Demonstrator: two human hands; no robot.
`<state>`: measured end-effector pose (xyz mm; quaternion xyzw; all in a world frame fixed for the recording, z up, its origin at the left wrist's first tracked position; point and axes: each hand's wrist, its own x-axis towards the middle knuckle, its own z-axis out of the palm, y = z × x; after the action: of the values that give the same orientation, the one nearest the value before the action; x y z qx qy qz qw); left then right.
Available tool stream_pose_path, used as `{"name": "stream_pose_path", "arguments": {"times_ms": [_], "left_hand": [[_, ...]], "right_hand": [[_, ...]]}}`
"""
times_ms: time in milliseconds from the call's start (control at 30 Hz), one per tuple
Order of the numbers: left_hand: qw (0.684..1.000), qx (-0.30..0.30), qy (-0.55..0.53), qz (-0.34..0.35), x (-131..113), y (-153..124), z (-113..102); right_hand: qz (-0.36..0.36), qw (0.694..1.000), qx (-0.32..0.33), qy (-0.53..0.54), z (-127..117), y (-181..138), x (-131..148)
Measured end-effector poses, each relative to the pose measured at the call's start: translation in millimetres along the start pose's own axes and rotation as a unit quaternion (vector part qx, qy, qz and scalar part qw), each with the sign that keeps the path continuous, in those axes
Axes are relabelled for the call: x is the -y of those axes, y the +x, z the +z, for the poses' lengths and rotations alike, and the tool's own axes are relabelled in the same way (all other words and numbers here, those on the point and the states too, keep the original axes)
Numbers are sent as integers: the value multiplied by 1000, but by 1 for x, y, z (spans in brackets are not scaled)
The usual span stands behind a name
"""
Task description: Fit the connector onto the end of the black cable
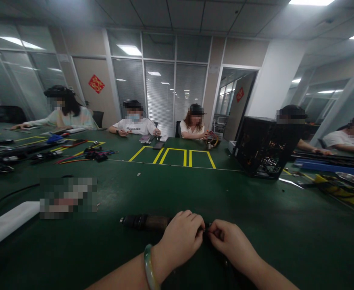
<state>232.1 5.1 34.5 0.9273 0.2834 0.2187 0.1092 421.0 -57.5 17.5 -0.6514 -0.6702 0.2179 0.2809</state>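
Note:
A dark, long, round tool, like an electric screwdriver (137, 222), lies on the green table with its metal tip pointing left. My left hand (184, 231) lies across its right part, fingers bent and pinched together. Just beside it, my right hand (230, 241) is also closed in a pinch. The fingertips of both hands nearly meet at the tool's right end, around a small dark piece that I cannot make out. My fingers hide most of that spot. A green bangle (148, 264) circles my left wrist.
A black computer case (258, 149) stands at the right, near yellow-black cables (340, 189). Coloured wires (92, 155) and black parts lie at the left. A white object (10, 221) sits at the near left. Several people (134, 125) sit around the table.

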Motion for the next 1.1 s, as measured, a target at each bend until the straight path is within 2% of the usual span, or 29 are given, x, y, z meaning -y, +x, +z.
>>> {"name": "stream_pose_path", "arguments": {"times_ms": [500,700,867,1100], "left_hand": [[1000,9,1,22,6,3,4],[1000,5,-15,26,5,2,2],[1000,11,-12,20,3,0,1],[1000,8,-18,8,3,0,3]], "right_hand": [[-11,999,-10,39,-2,2,-1],[2,998,6,57,-4,0,1],[17,996,29,80,-7,-1,6],[19,996,19,80,-3,0,3]]}}
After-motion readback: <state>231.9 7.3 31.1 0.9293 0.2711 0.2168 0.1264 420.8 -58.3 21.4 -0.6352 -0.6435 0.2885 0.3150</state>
